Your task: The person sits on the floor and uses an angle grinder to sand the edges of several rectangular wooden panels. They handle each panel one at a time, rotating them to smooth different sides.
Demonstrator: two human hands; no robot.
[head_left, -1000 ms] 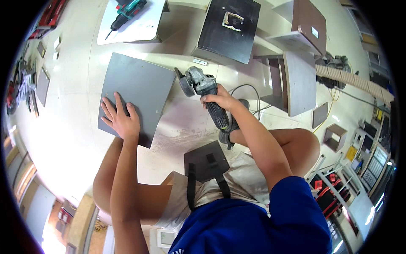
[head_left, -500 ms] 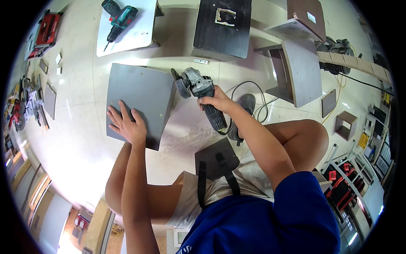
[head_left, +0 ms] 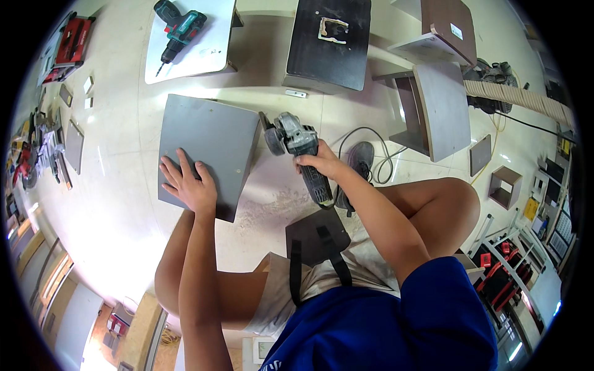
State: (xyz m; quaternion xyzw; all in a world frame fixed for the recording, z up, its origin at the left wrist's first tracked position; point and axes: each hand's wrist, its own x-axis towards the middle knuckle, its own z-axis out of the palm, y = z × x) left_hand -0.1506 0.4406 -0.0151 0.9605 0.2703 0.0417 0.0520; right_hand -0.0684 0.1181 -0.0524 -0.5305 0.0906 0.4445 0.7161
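My left hand [head_left: 192, 184] lies flat with spread fingers on top of a grey box-shaped stool [head_left: 213, 130] on the floor ahead of me. In my right hand [head_left: 322, 162] is an angle grinder [head_left: 301, 139], its body gripped around the middle. The grinder's disc [head_left: 272, 136] sits beside the right edge of the stool; whether the two touch I cannot tell. A dark cord [head_left: 387, 148] loops across the floor to the right of the grinder.
A cordless drill [head_left: 179, 31] rests on a white stool [head_left: 216, 52] at the far left. Beyond stands a black box [head_left: 303, 59] with a broken-edged patch on top. Several wooden stools, including a grey one [head_left: 442, 111], stand at the right. Pale dust [head_left: 272, 210] covers the near floor.
The view has shifted slightly, so the scene sits a little lower and to the right. My left hand stays on the stool, and my right hand still holds the grinder close to its edge.
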